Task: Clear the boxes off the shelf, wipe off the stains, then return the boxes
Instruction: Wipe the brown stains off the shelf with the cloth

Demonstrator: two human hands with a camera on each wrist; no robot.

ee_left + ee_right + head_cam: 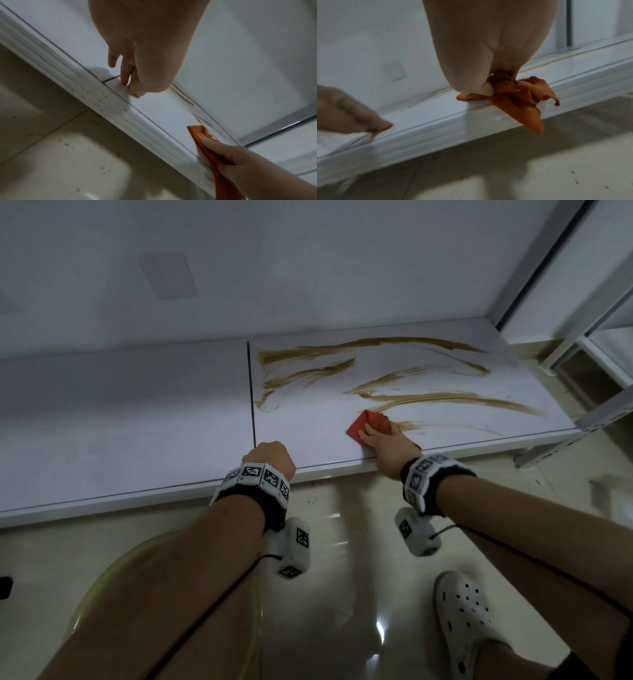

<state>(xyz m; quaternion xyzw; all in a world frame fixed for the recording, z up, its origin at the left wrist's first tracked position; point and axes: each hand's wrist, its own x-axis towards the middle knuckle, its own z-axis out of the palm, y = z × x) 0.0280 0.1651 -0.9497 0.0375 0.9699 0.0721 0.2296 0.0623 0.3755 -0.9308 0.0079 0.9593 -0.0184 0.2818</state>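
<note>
The right hand (383, 440) presses a folded orange cloth (368, 424) flat on the white shelf (137, 419), its grip curled on the cloth at the near end of the brown stains (428, 398), I think to rub them away. At 9 o'clock from it, the left hand (272, 458) rests clenched on the shelf edge, probably for support. No boxes or containers are visible.
</note>
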